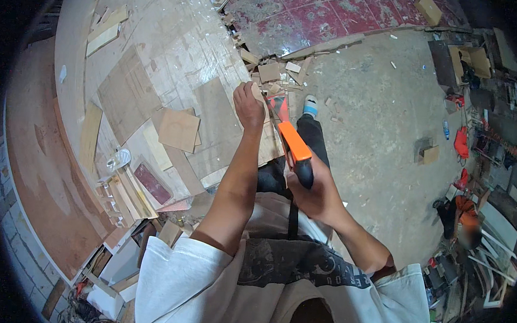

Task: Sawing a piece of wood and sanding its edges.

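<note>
My right hand (312, 187) is wrapped around the orange-and-black handle (295, 143) of a saw-like tool. Its red and grey blade (279, 107) points away from me toward the workbench edge. My left hand (250, 106) grips a small pale wood piece (258, 92) at the right edge of the board-covered bench (143, 18), just left of the blade. The left fingers are curled, and the blade is partly hidden by the handle. My leg and striped shoe (310, 106) show below, to the right of the bench.
Loose plywood squares (179, 129), wood strips (89, 137), a silver roll (119, 158) and a maroon rectangular object (152, 183) lie on the bench. Wood offcuts (269, 72) are piled beyond its edge. Clutter, tools and an orange-black item (465, 214) line the concrete floor's (382, 109) right side.
</note>
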Tool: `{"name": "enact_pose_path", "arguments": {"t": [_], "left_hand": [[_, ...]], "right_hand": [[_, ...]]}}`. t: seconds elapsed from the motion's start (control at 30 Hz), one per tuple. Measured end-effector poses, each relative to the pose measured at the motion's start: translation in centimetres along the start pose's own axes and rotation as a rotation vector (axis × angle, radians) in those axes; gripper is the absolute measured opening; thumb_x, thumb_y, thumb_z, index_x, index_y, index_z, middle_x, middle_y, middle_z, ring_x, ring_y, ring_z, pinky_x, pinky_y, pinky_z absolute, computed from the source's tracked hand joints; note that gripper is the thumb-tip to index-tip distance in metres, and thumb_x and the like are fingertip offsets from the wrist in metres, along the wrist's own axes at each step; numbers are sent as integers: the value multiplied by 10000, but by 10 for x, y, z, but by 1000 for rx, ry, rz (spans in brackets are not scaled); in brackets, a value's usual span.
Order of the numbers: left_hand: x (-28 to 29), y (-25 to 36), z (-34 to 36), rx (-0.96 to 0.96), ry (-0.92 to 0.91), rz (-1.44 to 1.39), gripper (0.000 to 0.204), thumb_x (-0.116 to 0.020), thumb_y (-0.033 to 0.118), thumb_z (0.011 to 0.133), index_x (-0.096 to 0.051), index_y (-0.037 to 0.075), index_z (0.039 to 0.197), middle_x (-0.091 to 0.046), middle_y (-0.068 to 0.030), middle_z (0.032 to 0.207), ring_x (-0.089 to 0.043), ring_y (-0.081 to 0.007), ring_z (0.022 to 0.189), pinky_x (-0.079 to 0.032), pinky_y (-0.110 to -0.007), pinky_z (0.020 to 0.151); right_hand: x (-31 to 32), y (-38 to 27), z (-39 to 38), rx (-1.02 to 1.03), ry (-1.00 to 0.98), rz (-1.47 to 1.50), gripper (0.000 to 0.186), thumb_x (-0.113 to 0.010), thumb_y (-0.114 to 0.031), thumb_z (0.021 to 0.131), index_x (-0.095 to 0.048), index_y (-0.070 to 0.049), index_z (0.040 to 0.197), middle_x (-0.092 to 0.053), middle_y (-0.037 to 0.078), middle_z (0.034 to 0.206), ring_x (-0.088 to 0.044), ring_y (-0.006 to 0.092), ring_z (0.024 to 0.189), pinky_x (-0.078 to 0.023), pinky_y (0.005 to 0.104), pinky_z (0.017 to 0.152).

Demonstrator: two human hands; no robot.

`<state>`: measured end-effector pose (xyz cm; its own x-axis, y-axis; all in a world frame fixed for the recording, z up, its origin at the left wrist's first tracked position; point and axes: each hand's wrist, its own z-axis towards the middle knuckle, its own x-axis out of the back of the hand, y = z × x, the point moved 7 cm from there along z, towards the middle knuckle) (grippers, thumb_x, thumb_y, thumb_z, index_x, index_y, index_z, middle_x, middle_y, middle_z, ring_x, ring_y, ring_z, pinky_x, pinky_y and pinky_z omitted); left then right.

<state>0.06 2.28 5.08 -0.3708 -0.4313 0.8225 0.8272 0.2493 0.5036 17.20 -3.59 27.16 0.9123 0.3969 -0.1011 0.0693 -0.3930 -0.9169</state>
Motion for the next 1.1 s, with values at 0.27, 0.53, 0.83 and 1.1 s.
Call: {"name": "enact_pose_path", "arguments": {"t": [0.27,0.53,0.83,1.1], "left_hand": [[-1,-8,-2,24,-32,14,475,-536,-46,697,-525,28,1166,-519,-150,1163,-462,-325,1155,-363,-412,1028],[-3,-5,-2,35,-44,-7,462,-566,-11,712,-524,32,1170,-523,-142,1182,-461,-317,1167,-364,-415,1030],[-2,-1,0,18,-31,41,462,-558,-13,707,-526,32,1166,-519,-146,1179,-461,-317,1161,-362,-413,1026],[-1,2,0,25,-10,1,462,-520,-65,702,-541,30,1153,-532,-157,1155,-479,-336,1143,-380,-427,1005]], "right_hand": [[3,14,21,-190,-40,-117,239,-524,-18,781,-478,-4,1015,-445,65,694,-439,157,622,-395,320,559],[-9,36,45,-192,-40,-166,307,-539,-43,795,-505,33,1090,-460,69,722,-442,155,676,-407,305,618],[-3,54,63,-242,-81,-115,196,-543,-49,830,-504,-5,1018,-446,9,697,-448,104,627,-407,283,576],[9,59,49,-230,-37,-78,170,-557,-42,821,-506,2,977,-455,11,743,-433,103,665,-387,261,605]]}}
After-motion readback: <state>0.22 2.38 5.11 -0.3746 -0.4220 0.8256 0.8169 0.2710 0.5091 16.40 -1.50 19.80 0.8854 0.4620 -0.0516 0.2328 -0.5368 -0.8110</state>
